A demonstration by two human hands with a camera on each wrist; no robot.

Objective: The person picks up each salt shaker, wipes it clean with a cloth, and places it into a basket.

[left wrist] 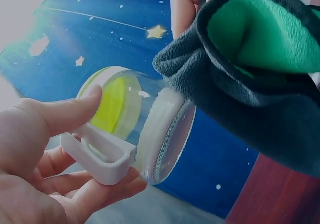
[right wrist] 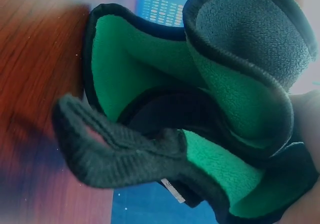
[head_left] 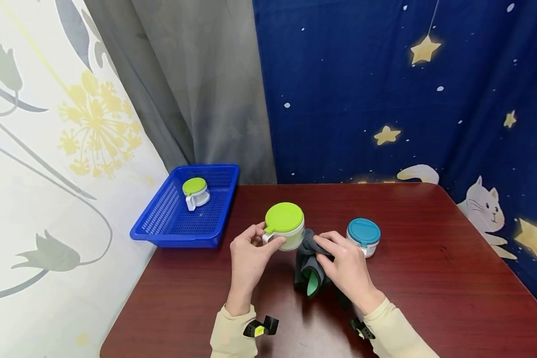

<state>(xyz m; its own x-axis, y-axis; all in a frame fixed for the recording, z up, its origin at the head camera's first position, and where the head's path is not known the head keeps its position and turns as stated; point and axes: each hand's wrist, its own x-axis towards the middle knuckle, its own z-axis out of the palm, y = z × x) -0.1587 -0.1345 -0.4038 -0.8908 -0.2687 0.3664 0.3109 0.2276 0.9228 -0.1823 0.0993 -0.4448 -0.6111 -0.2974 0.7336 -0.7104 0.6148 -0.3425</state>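
The jar (head_left: 289, 232) is a squat, clear cylinder, glass or plastic, I cannot tell which. It has a smooth, round, lime lid (head_left: 285, 217), a white collar, a stiff white looped handle (left wrist: 111, 174) and a finely ridged rim round the base. The cloth (head_left: 312, 261) is plush and soft: dark grey nap on one face, bright green on the other, dark bound edges, a ribbed loop (right wrist: 120, 161) and a small pale tag (right wrist: 173, 190).

The jar's axis runs from lid to base, near upright and slightly tilted, with the lid uppermost. Its handle points back into the left fingers, and the lid's small tab lies above the handle. The cloth is bunched, its length hanging down from the right fingers with the folds gaping.

The left hand (head_left: 250, 253) grips the jar by its handle side, thumb and fingers curled round it, holding it above the table (head_left: 429, 258). The right hand (head_left: 346, 266) pinches the cloth just beyond the jar's wall.

Just past the right fingers stands a blue-lidded jar (head_left: 364, 232). Beyond the left fingers, farther left, sits a perforated plastic basket (head_left: 179, 242) containing another lime-lidded jar (head_left: 197, 193).
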